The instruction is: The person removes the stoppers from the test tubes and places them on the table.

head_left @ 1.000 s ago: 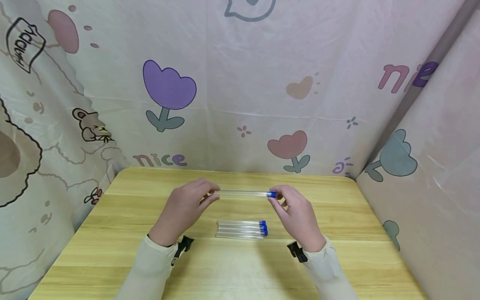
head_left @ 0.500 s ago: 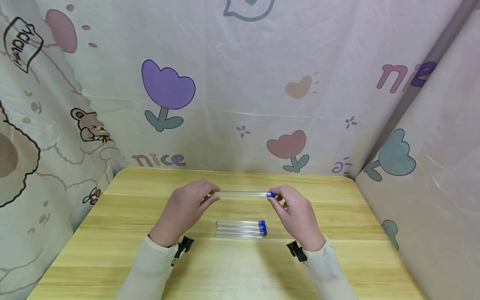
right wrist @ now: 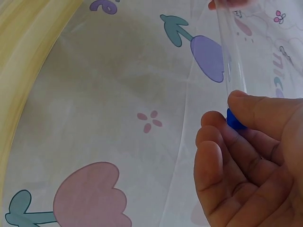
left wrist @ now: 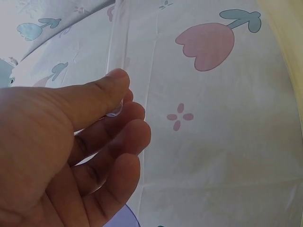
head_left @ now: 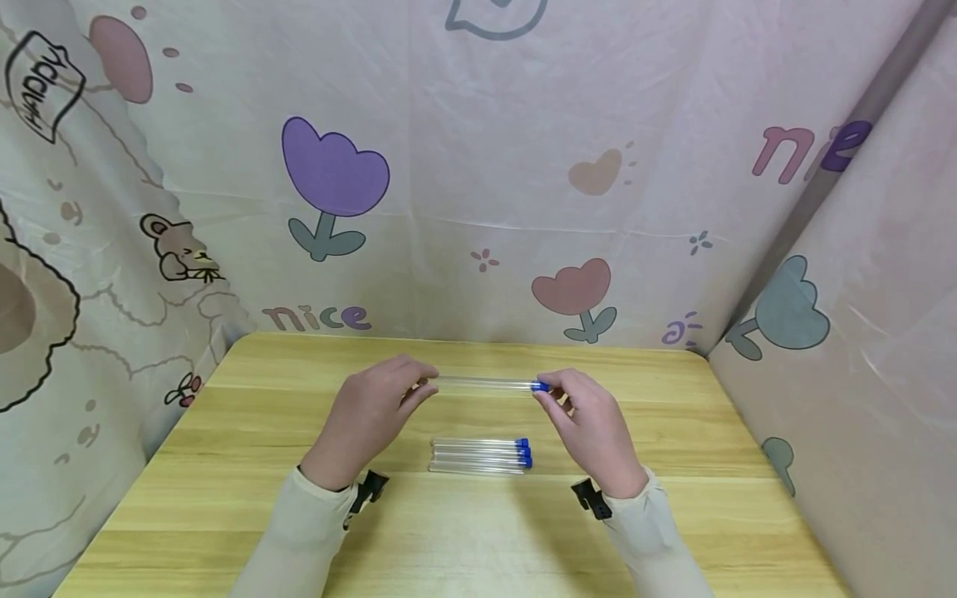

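Observation:
A clear test tube (head_left: pixel 486 384) with a blue cap (right wrist: pixel 234 120) lies level between my two hands, over the back half of the table. My left hand (head_left: pixel 377 411) pinches its rounded bare end between thumb and fingers; in the left wrist view that end (left wrist: pixel 114 112) peeks out below the thumb. My right hand (head_left: pixel 594 423) pinches the capped end, the thumb across the tube just by the cap. Closer to me, several similar capped tubes (head_left: pixel 478 457) lie side by side on the table, their blue caps to the right.
The wooden table (head_left: pixel 463 540) reaches back to a printed curtain (head_left: pixel 463 166) with flowers and lettering. More curtain hangs along the left and right sides. A black strap mount sits on each wrist.
Both hands keep their hold on the tube, which has barely shifted. The row of tubes on the table stays as it was.

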### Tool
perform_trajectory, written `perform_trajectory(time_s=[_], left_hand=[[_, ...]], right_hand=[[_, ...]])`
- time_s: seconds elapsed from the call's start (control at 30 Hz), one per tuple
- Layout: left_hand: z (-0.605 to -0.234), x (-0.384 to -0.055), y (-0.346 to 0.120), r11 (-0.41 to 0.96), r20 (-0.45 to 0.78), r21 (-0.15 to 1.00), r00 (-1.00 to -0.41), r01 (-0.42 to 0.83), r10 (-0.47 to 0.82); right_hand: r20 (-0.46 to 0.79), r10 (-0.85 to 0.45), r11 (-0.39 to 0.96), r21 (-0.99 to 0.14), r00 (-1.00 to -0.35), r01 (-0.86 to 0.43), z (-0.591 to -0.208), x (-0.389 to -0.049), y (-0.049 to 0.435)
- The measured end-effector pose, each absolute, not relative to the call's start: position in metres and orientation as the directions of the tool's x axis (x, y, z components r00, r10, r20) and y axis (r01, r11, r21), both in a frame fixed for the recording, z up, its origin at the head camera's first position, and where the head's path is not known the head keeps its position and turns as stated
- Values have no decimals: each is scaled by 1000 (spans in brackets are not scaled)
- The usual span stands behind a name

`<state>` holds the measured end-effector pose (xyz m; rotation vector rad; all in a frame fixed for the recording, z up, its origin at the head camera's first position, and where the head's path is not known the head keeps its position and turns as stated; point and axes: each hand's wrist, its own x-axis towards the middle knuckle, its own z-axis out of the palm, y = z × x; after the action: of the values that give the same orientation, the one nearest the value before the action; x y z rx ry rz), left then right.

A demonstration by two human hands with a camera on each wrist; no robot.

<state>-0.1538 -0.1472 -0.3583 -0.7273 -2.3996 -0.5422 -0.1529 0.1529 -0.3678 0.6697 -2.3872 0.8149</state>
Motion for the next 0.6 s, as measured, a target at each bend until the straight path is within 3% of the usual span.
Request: perform_trajectory(time_s=[0.6], left_hand=[[-359,-153,-147,766,621,199,-684,611,384]], right_hand=[[623,-264,689,-412,-736,-596,-369,-152,153]])
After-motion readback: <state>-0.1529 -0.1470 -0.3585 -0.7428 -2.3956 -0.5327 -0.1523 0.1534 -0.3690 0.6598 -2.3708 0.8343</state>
